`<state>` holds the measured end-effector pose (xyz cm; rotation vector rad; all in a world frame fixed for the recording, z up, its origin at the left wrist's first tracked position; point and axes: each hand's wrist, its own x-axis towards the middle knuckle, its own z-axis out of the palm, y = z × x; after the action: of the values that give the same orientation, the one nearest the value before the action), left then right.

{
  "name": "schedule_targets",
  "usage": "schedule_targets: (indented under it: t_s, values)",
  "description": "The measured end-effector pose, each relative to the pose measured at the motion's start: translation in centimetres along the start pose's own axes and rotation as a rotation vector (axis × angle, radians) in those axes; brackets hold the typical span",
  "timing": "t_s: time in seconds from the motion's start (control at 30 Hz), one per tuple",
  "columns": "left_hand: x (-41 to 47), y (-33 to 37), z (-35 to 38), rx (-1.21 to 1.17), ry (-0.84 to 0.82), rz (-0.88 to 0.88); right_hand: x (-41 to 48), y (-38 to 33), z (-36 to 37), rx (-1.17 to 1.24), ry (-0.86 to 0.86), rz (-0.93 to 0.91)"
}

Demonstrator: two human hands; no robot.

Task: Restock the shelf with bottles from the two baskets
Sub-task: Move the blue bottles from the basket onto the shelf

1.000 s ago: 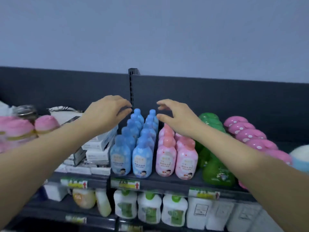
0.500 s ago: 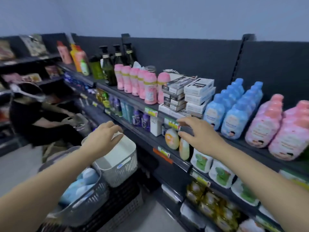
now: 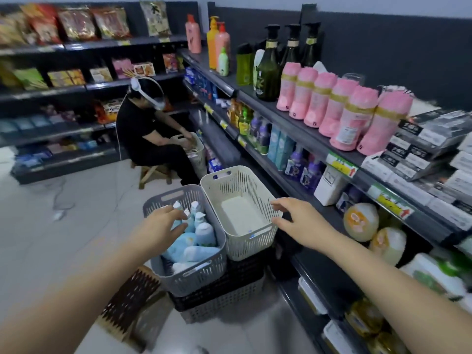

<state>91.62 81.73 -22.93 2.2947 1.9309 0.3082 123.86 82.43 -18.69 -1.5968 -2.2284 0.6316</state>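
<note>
Hands spread empty: left hand over rounded blue bottles in slatted grey basket, right hand beside white basket.

2 bare forearms, no sleeves

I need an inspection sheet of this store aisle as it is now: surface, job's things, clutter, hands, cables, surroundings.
Surface: pale tiled floor; baskets stand on stacked crates.
Job's things: grey basket holds blue bottles; white basket empty.
Clutter: patterned brown stool beside the crates.
Hands: left hand open over the bottles, no grip; right hand open at the white basket's rim.
Cables: thin cable on floor.
Surroundings: seated person at another basket; stocked shelf on the right.
</note>
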Motion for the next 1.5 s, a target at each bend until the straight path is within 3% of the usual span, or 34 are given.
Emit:
schedule_targets:
  t_s: [0.47,0.77,0.97,1.2,1.5]
  values:
    - [12.9,-11.6,5.5,-0.155,-0.150,0.090,16.8,1.2,8.6,0.056,-0.106,0.247]
    - [15.7,-11.4,10.7,-0.294,-0.243,0.082,21.2,8.4,14.0,0.121,-0.260,0.399]
    - [18.6,-9.9,13.4,-0.370,-0.174,-0.001,23.9,14.6,19.1,0.190,-0.443,0.471]
    - [21.4,-7.0,17.0,-0.469,-0.123,-0.099,25.9,18.9,23.5,-0.094,-0.831,0.287]
    - [22.3,-4.0,20.9,-0.513,-0.155,-0.121,27.3,21.1,24.8,-0.163,-0.809,0.023]
